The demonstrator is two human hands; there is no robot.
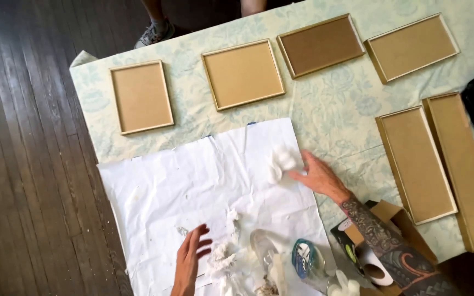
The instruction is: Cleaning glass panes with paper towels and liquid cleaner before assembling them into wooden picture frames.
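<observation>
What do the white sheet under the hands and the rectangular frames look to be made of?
White sheet: thin paper, matte, judging by its creases and wrinkled edges. Frames: flat tan backing, probably fibreboard or card, with a narrow gold-coloured rim; wood or metal cannot be told. Right hand touches a crumpled white wad.

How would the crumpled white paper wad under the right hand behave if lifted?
The crumpled white paper wad is probably very light and soft, crushing under the right hand. Irregular creases suggest it would not roll. The large white paper sheet beneath looks floppy.

Under both hands lies a matt, creased white paper sheet point(193, 175). The right hand point(318, 176) touches a soft crumpled white paper wad point(282, 163). Beyond it, matt brown board-backed gold-edged frames point(242, 73) rest on pale floral woven cloth point(330, 109).
</observation>
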